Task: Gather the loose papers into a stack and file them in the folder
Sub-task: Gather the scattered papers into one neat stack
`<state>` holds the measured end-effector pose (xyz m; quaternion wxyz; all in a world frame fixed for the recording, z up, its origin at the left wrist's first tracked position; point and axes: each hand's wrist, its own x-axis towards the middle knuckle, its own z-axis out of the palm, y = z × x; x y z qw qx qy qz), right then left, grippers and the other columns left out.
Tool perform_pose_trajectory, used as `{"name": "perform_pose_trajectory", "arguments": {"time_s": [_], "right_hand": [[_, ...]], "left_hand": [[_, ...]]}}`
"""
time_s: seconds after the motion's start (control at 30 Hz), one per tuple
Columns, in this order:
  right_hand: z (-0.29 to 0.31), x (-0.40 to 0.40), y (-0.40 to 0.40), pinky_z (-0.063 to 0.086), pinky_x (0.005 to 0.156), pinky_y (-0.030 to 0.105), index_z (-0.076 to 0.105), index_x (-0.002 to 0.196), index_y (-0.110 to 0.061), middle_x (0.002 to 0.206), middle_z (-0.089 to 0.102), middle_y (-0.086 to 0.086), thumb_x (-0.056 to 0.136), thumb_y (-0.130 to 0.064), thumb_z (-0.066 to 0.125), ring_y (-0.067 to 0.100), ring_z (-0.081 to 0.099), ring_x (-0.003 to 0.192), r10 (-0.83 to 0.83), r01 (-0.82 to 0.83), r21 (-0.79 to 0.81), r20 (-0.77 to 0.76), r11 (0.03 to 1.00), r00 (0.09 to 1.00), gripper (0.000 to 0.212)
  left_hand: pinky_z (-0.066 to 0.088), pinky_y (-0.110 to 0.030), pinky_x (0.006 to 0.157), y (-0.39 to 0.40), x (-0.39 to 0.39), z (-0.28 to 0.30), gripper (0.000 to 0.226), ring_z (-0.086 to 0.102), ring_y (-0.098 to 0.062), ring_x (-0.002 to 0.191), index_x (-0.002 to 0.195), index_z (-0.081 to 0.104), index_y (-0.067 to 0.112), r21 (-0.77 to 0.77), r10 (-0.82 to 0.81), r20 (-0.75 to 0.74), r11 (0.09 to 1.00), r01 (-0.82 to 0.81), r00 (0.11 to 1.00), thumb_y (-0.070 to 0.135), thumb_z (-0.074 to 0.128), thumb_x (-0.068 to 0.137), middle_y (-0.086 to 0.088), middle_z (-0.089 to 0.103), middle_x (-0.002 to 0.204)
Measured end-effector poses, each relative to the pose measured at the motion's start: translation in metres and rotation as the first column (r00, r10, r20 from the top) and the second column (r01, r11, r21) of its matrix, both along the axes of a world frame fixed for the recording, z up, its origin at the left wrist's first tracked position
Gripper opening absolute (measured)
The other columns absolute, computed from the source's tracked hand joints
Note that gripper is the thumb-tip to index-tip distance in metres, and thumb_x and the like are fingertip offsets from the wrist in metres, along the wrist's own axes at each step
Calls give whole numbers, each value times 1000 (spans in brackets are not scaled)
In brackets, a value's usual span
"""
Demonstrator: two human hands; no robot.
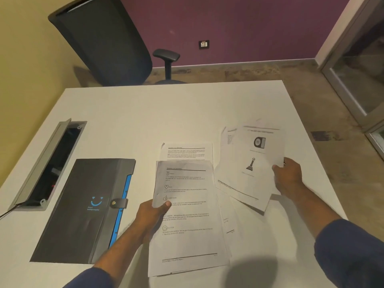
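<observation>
Nearest me, my left hand (154, 210) grips the left edge of a text sheet (187, 221), thumb on top and fingers under, so it is pinching that page; the sheet lies over at least one more page whose edge shows at its right. Left of that hand, the folder (83, 210) lies flat on the table (145, 113), dark cover with a blue smiley print, snap strap fastened, blue edge toward the papers, just beside the sheet I hold. Further out on the right, my right hand (287, 176) pinches the right edge of a picture sheet (252, 161) with two small figures, lifted and tilted over other loose pages beneath it. Between the two held sheets, another text page (187, 151) lies flat, partly covered by the near one. Far left, an open cable tray (52, 163) is sunk in the table. Beyond the table stands a black chair (108, 42).
</observation>
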<state>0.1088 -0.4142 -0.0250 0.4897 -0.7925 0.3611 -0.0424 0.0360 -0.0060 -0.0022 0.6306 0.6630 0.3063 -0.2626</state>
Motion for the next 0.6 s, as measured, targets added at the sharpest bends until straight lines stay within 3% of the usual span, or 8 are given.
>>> {"name": "perform_pose_trajectory", "arguments": {"time_s": [0.07, 0.17, 0.3, 0.37, 0.5, 0.6], "right_hand": [[19, 3, 7, 45, 85, 30, 65, 112, 2, 104, 66, 13, 86, 3, 58, 25, 60, 91, 34, -33, -9, 102, 999, 994, 26], [50, 5, 17, 52, 94, 41, 65, 115, 0, 107, 68, 10, 89, 1, 58, 27, 65, 97, 7, -27, 77, 248, 997, 969, 27], [92, -6, 33, 53, 85, 34, 65, 114, -11, 102, 69, 4, 92, -6, 55, 23, 67, 93, 78, -101, 31, 429, 994, 900, 25], [110, -11, 44, 52, 85, 31, 64, 116, -14, 107, 71, 5, 93, -8, 54, 20, 68, 96, 138, -169, 17, 500, 985, 855, 26], [131, -12, 60, 57, 76, 23, 64, 116, -14, 102, 72, 0, 94, -3, 55, 9, 71, 87, 163, -263, 122, 526, 957, 835, 26], [123, -19, 67, 57, 63, 18, 64, 111, -10, 96, 71, 1, 94, -1, 56, 3, 72, 71, 175, -313, 287, 418, 905, 891, 21]], "left_hand": [[61, -40, 64, -1, -1, 2, 34, 74, -35, 93, 123, 61, 9, -23, 9, 6, 1000, -9, 1000, 17, 70, 91, -12, 75, 107], [61, -40, 70, -2, -3, 6, 37, 72, -33, 97, 126, 60, 10, -16, -7, 26, 1000, 8, 1000, 18, 69, 92, -10, 74, 111], [61, -36, 63, -4, -9, 9, 36, 72, -32, 97, 127, 59, 11, -48, -1, 34, 999, 2, 999, 17, 67, 93, -9, 74, 111], [62, -41, 69, -6, -11, 10, 37, 71, -35, 100, 130, 57, 10, -63, 0, 33, 998, 2, 999, 15, 66, 94, -11, 73, 114], [54, -54, 94, -11, -14, 12, 40, 67, -39, 108, 135, 54, 5, -82, 9, 46, 997, -6, 999, 11, 62, 96, -16, 69, 122], [50, -56, 100, -12, -15, 13, 39, 67, -40, 110, 134, 56, 2, -115, 0, 52, 993, 6, 999, 12, 62, 97, -18, 71, 120]]}}
